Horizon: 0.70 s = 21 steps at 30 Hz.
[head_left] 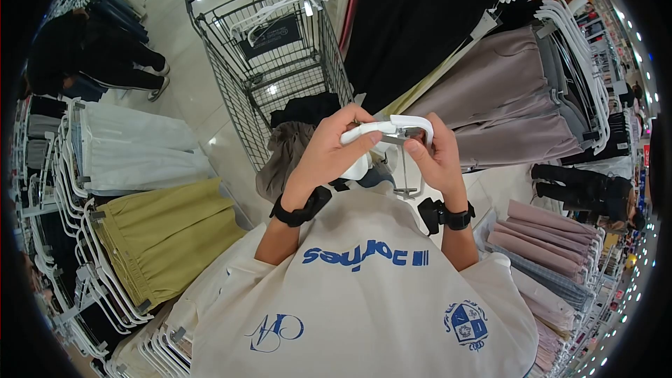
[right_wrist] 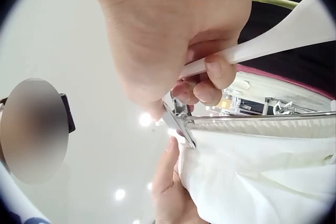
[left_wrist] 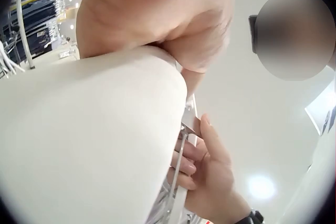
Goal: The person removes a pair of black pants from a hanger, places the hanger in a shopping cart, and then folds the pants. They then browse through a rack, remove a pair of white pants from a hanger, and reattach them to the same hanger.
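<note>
My left hand (head_left: 329,152) grips the folded top edge of a white garment (head_left: 364,131), which fills much of the left wrist view. Opposite it, my right hand (head_left: 441,157) holds a white clip hanger (head_left: 413,122), fingers curled round its arm. Under the right thumb, a metal clip (right_wrist: 179,124) stands right at the corner of the garment's gathered waistband. The hanger's thin metal bar (right_wrist: 262,118) runs along that waistband. In the right wrist view, the left thumb lies close below the clip. Most of the garment is hidden in the head view.
Ahead stands a wire shopping cart (head_left: 234,91) with white hangers (head_left: 280,10) at its far end and a brown-grey garment (head_left: 283,150) near me. Mauve trousers (head_left: 497,91) hang at right, olive shorts (head_left: 175,238) at left. A person in black (head_left: 91,56) stands far left.
</note>
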Motion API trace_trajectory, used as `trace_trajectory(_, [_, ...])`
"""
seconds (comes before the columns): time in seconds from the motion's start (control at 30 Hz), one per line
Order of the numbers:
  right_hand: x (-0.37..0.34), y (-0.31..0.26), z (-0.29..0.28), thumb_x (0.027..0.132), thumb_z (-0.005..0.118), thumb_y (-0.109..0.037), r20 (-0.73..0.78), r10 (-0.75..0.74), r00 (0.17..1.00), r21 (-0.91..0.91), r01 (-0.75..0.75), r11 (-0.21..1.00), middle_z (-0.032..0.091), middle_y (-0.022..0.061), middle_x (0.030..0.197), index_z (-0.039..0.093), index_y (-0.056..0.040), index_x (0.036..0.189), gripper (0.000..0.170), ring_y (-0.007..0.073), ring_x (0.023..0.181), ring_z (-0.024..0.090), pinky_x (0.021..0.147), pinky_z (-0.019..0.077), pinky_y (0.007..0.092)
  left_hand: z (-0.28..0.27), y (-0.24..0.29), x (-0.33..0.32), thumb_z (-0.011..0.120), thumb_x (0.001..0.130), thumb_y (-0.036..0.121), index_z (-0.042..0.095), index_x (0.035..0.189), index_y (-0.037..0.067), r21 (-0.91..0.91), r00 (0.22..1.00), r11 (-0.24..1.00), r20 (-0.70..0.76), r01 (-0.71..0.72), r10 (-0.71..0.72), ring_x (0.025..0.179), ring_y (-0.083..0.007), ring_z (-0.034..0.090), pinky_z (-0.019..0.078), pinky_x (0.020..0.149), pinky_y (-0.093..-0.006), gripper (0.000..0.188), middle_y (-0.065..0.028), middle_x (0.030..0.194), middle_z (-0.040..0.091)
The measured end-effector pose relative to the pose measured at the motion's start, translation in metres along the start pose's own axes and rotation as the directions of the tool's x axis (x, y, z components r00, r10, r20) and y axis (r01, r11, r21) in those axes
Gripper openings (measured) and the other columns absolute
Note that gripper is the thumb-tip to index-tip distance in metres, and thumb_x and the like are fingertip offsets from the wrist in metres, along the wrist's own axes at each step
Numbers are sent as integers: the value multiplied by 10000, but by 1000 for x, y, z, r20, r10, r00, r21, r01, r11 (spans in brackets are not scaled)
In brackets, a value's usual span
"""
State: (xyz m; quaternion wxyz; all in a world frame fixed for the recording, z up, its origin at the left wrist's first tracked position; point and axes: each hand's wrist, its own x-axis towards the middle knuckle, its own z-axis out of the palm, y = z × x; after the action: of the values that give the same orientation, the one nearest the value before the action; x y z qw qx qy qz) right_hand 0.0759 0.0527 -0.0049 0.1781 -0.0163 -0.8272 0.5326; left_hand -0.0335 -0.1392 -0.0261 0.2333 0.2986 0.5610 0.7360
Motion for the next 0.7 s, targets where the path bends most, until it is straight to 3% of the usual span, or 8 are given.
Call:
trace_trajectory(0.1, [-1,-1,0,865,748,-221,39,7,999,26,-8,1000,451,-8,603,601,-20,934,259,76,559,398,512,338,255,-3,26,5,736,873,210,653,958,28,236,985,969,137,72,-106,638,-87,554,422,577,-241,217,-39,744,620])
trace_trajectory(0.2, [3,-15,3,843,769,-186,92,40,995,23,-43,999,467,-6,613,603,-24,930,248,79,564,418,511,355,256,-8,28,14,771,796,224,682,906,29,534,961,840,268,-93,-64,632,-207,607,467,593,-288,242,-97,776,662])
trace_trajectory(0.3, [7,-22,5,825,782,-173,158,8,987,-43,-1,999,492,-2,628,607,-33,925,246,91,552,425,505,356,261,-4,18,22,776,739,216,693,863,28,639,902,637,322,-431,288,610,-301,618,480,571,-325,240,-120,745,670])
trace_trajectory(0.4, [9,-27,6,817,778,-144,191,-41,981,-80,58,995,486,-25,634,605,-29,924,234,68,559,405,515,339,232,0,13,25,772,731,207,706,898,24,418,898,811,341,-410,278,548,-307,601,470,537,-332,256,-127,685,654])
trace_trajectory(0.5, [9,-30,10,779,810,-181,102,46,994,-93,-36,995,563,37,706,625,-37,954,293,173,612,515,571,426,288,3,23,22,773,730,202,727,915,30,472,949,876,310,-96,-63,533,-304,591,467,541,-325,257,-130,629,628])
trace_trajectory(0.57, [12,-29,17,735,812,-149,-256,-373,892,-355,272,895,617,86,815,631,-36,959,310,257,719,586,666,481,338,4,21,21,770,748,184,738,933,30,501,978,864,201,-49,-62,499,-270,557,457,532,-307,243,-129,618,624])
trace_trajectory(0.6, [8,-28,15,735,812,-149,-257,-371,892,-358,269,894,617,86,815,631,-36,959,310,257,719,586,666,481,338,4,21,21,770,748,184,738,933,30,499,977,865,205,-50,-62,499,-270,557,457,532,-307,243,-129,618,624])
trace_trajectory(0.7, [-15,-19,13,729,738,-61,-248,-420,873,-264,357,896,644,118,895,628,-40,934,233,281,784,620,696,497,372,-2,29,20,786,801,134,741,980,16,541,986,836,63,97,-155,598,-39,533,426,546,-215,219,-26,681,667])
